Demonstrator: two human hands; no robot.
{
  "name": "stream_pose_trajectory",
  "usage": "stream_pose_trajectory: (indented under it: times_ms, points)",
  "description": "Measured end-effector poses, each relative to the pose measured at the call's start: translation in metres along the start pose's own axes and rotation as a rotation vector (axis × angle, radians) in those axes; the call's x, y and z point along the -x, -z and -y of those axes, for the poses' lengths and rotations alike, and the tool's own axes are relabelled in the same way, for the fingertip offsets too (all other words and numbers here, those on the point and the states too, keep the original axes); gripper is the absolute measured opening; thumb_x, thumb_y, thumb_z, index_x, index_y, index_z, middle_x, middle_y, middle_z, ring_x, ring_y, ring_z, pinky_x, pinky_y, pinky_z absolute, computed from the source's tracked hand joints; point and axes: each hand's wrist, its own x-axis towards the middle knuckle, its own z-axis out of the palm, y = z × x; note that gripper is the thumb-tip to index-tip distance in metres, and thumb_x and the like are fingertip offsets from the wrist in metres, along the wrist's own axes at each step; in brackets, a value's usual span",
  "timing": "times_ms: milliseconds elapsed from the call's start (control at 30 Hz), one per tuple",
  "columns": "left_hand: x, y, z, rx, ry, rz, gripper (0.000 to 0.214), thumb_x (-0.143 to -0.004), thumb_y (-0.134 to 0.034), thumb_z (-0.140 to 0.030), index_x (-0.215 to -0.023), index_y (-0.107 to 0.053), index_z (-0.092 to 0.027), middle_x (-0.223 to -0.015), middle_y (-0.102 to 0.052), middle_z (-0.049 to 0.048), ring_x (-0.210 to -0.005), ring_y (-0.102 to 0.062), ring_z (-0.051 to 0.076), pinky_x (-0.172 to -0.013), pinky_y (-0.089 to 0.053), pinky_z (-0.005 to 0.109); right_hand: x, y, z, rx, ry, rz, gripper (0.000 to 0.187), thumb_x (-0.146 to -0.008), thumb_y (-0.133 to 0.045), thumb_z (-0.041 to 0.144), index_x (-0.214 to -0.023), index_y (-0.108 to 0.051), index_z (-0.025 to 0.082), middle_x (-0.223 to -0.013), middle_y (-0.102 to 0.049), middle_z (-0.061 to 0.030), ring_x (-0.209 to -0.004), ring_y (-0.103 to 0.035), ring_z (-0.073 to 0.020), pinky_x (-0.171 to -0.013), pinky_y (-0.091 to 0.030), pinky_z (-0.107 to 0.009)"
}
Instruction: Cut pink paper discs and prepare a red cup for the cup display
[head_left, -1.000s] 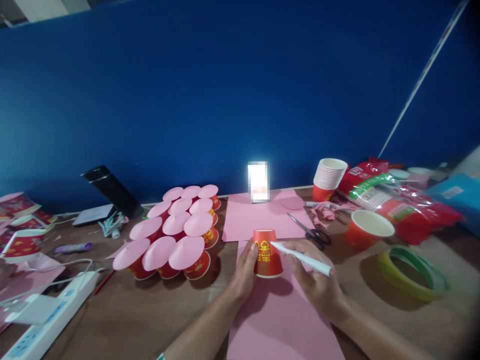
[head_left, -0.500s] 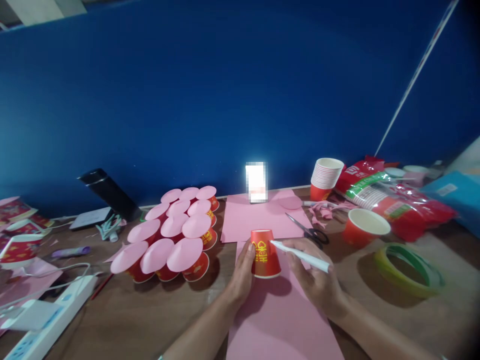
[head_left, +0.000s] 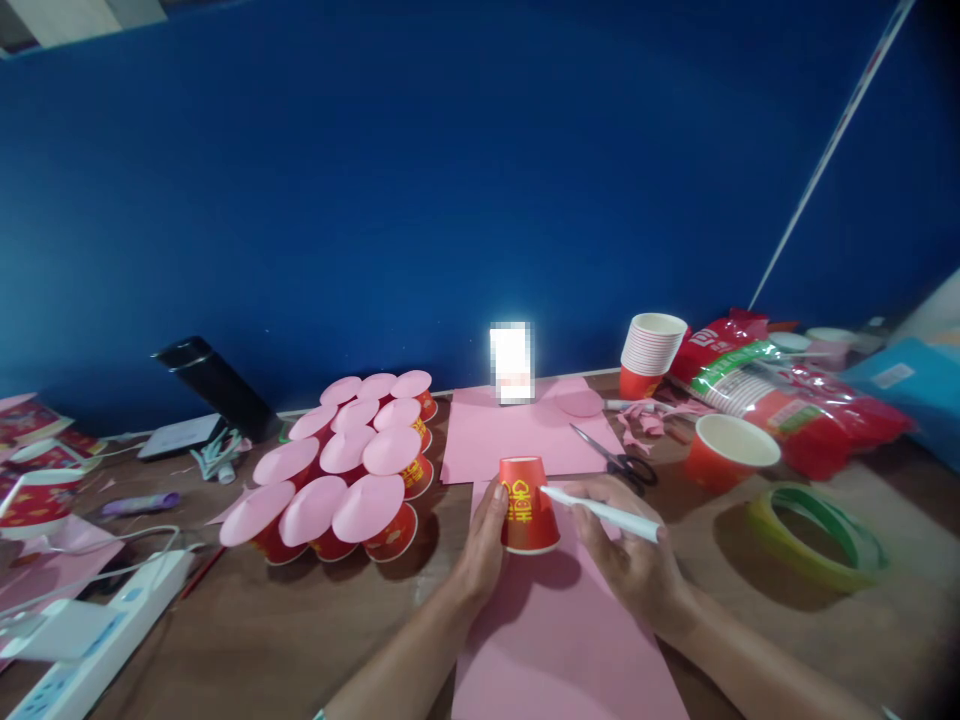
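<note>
A red paper cup (head_left: 531, 520) with yellow characters is held upside down, its wide rim at the bottom. My left hand (head_left: 484, 545) is closed on the cup's left side. In my right hand (head_left: 630, 565) is a white pen (head_left: 611, 514), gripped like a writing tool, its tip at the cup's right side; whether it touches, I cannot tell. Below lies a long pink paper sheet (head_left: 562, 650). Behind the right hand, scissors (head_left: 619, 462) rest partly on a second pink sheet (head_left: 510, 440).
Upturned red cups topped with pink paper cones (head_left: 367, 508) stand in rows at left. To the right are a roll of tape (head_left: 780, 560), an upright cup (head_left: 731, 455), a cup stack (head_left: 651, 355) and a red bag of cups (head_left: 780, 385). A power strip (head_left: 142, 610) lies near left.
The pen tip has shifted slightly lower on the cup's side. Both hands keep nearly the same place and hold.
</note>
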Motion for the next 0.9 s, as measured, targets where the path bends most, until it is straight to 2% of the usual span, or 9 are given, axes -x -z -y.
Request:
stream_pose_trajectory:
  times_ms: [133,300,467,900]
  points:
    - [0.0002,-0.0018,-0.0014,0.029,0.005,-0.016,0.051,-0.082,-0.062,-0.058,-0.109,-0.068,-0.015,-0.105,-0.072,0.0108,-0.102,-0.065,0.028,-0.093,-0.048,0.039,-0.0035,0.0010,0.0041,0.013,0.019,-0.001,0.011,-0.093,-0.050,0.015,-0.096,-0.059,0.019,-0.081,-0.067,-0.0044,-0.075,-0.066,-0.0179,-0.069,-0.056,-0.031]
    - [0.0005,-0.0016,-0.0045,-0.015,0.009,-0.027,0.050,-0.081,-0.064,-0.058,-0.107,-0.069,-0.016,-0.107,-0.072,0.0108,-0.103,-0.064,0.029,-0.092,-0.048,0.037,-0.0046,0.0018,0.0046,0.044,0.058,-0.007,0.011,-0.093,-0.050,0.017,-0.095,-0.059,0.021,-0.082,-0.068,-0.0058,-0.076,-0.068,-0.0193,-0.069,-0.057,-0.033]
    - [0.0009,-0.0031,-0.0058,-0.026,-0.012,0.004,0.048,-0.086,-0.057,-0.056,-0.108,-0.067,-0.015,-0.106,-0.072,0.0103,-0.103,-0.064,0.028,-0.092,-0.047,0.037,0.0010,-0.0002,0.0015,-0.024,0.020,0.000,0.010,-0.093,-0.050,0.018,-0.096,-0.060,0.020,-0.081,-0.067,-0.0055,-0.075,-0.066,-0.0195,-0.067,-0.056,-0.034]
    - [0.0030,-0.0071,-0.0062,0.077,0.006,0.031,0.044,-0.083,-0.064,-0.051,-0.106,-0.067,-0.014,-0.104,-0.072,0.0103,-0.100,-0.066,0.027,-0.092,-0.047,0.037,0.0032,-0.0020,0.0007,-0.085,-0.030,0.063,0.015,-0.095,-0.049,0.016,-0.101,-0.062,0.021,-0.087,-0.069,-0.0037,-0.082,-0.067,-0.0173,-0.074,-0.053,-0.029]
